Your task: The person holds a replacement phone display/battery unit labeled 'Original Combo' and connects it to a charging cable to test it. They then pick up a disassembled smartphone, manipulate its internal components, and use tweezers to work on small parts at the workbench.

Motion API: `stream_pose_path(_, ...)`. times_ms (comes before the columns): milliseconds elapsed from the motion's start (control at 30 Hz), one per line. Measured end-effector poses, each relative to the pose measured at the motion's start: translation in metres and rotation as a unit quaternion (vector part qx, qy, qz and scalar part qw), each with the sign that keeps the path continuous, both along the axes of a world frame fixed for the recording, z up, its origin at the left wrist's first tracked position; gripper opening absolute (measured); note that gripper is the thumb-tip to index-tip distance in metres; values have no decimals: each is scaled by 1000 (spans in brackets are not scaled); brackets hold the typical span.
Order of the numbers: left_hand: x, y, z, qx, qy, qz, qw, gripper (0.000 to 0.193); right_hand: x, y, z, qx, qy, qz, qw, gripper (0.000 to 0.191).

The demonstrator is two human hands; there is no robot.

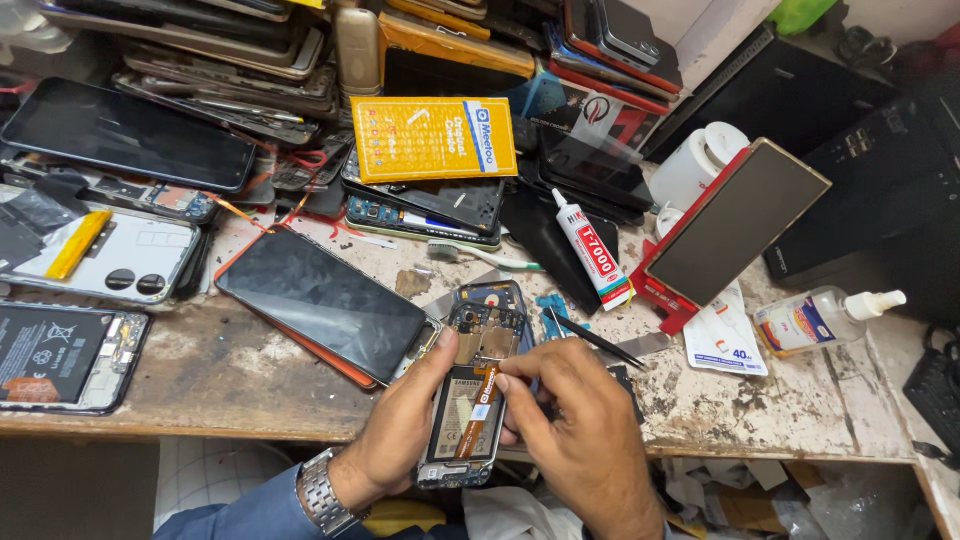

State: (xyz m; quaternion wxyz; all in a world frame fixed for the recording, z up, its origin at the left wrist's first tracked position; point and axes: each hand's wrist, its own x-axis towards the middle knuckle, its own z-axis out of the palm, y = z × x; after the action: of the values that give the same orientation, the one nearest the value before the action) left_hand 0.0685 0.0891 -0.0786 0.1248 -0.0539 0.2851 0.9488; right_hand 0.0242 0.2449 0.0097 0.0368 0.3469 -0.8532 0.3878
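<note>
An opened phone with its back cover off lies over the front edge of the worn bench, its battery and an orange flex cable exposed. My left hand, with a metal watch on the wrist, grips the phone's left side. My right hand presses thumb and forefinger on the flex cable near the battery's top. Black tweezers lie on the bench just beyond my right hand.
A dark phone screen lies left of the opened phone. A glue tube, a toothbrush, a spray bottle, a yellow box and a propped tablet-like screen sit behind. Stacks of phones and parts crowd the back.
</note>
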Motion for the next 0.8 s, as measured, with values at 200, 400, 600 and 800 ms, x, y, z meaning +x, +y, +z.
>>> stream_pose_path(200, 1, 2, -4, -18, 56, 8, 998, 66, -3, 2, -1, 22, -63, -37, 997, 10)
stream_pose_path(400, 2, 3, -7, -38, 71, 9, 997, 63, -14, 4, -1, 39, -120, -35, 991, 13)
stream_pose_path(600, 1, 2, -4, -38, 55, 7, 998, 63, -16, 3, 0, 43, -110, -23, 993, 13)
stream_pose_path(800, 3, 2, -2, -79, 60, 13, 995, 50, -16, 4, 6, 55, -150, -26, 987, 13)
